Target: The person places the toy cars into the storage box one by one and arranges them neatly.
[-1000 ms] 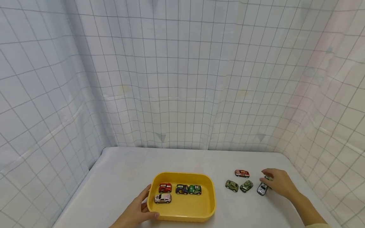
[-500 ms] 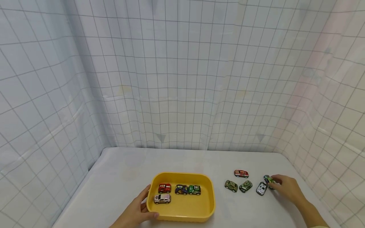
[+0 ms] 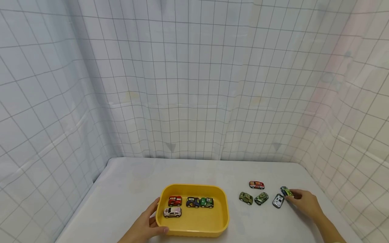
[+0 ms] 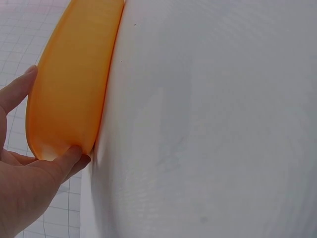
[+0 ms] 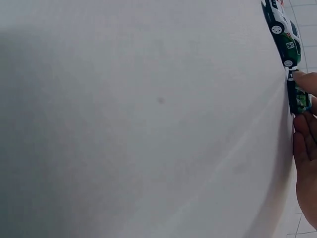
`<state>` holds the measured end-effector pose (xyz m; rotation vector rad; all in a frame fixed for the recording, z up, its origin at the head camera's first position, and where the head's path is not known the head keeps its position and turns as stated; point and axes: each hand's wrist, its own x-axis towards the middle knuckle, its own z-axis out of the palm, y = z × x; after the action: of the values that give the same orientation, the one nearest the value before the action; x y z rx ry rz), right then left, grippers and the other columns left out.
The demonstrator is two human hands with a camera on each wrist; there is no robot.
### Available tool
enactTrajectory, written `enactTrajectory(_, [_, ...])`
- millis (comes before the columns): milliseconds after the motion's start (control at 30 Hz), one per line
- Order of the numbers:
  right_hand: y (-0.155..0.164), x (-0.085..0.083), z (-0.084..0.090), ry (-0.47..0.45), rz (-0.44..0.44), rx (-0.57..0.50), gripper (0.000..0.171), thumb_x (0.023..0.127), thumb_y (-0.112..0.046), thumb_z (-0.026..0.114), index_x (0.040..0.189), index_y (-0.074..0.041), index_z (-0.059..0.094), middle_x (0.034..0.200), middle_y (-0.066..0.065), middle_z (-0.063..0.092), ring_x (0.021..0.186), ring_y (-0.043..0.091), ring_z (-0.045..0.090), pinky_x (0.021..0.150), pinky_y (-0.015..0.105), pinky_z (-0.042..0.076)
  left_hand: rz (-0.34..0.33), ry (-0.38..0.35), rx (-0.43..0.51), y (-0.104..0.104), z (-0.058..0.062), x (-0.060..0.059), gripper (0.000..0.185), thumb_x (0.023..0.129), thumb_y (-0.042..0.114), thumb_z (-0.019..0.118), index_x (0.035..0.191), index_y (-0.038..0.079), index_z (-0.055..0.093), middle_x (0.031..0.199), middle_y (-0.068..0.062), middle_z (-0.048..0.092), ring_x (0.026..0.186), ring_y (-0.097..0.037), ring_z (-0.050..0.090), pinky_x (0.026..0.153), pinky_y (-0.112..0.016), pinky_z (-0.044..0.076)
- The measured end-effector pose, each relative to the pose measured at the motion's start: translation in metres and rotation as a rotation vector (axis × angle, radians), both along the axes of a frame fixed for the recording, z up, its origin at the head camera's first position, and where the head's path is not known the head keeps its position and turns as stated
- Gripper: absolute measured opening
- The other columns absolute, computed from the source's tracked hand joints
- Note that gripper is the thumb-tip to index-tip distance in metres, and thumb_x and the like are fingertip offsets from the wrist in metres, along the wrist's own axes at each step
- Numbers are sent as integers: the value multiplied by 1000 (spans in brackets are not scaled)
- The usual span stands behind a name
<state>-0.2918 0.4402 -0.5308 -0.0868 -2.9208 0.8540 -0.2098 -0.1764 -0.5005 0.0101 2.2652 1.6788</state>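
Observation:
At the right of the table, my right hand (image 3: 307, 204) pinches a green and blue toy car (image 3: 285, 191) between thumb and fingers. A white and black toy car (image 3: 278, 200) sits right beside it. In the right wrist view the pinched green car (image 5: 300, 101) lines up behind a white and green car (image 5: 286, 37). My left hand (image 3: 142, 225) holds the left end of a yellow plastic tray (image 3: 209, 224), thumb at the front wall and fingers along the side. Inside stand a red car (image 3: 175, 201), a blue car (image 3: 192, 202), a green car (image 3: 207, 202) and a white car (image 3: 172, 212).
Between the tray and my right hand stand a red car (image 3: 256, 185), an olive camouflage car (image 3: 245, 198) and a dark green camouflage car (image 3: 261, 198). White gridded curtains (image 3: 188, 101) surround the white-covered table (image 3: 133, 175) at the back and sides.
My right hand has drawn back from over the white and black car and closed its fingertips on the green and blue car. My left hand stays on the tray.

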Motion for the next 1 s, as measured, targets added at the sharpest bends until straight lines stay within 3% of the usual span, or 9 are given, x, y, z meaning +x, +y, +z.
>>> enactTrajectory(267, [2,1,0,-58,-60,-91,55,97,-31,72,133,9,62,112,26,70,106,48,63,86,60,54,-36,11,21,-1,3,0,114,87,30,87,165,1,9,163,-38,13,135,-52,47,98,-42,56])
enactTrajectory(533, [2,0,1,-63,-93,-134,50,92,-20,71,133,8,63,111,22,69,98,34,64,71,34,53,-23,2,8,0,3,1,115,86,30,88,165,2,10,162,-38,14,134,-52,47,97,-42,56])
enactTrajectory(700, [0,0,6,-60,-101,-149,51,90,-18,70,133,10,62,112,24,68,97,32,63,69,32,53,-27,6,12,-1,1,2,115,85,29,88,165,1,10,163,-38,13,135,-52,47,98,-42,56])
enactTrajectory(1000, [-15,-3,20,54,-18,-113,44,90,-15,73,128,7,67,109,19,71,96,30,64,66,31,53,-41,10,40,-3,-2,0,114,87,27,87,165,1,8,163,-38,12,135,-52,47,98,-42,56])
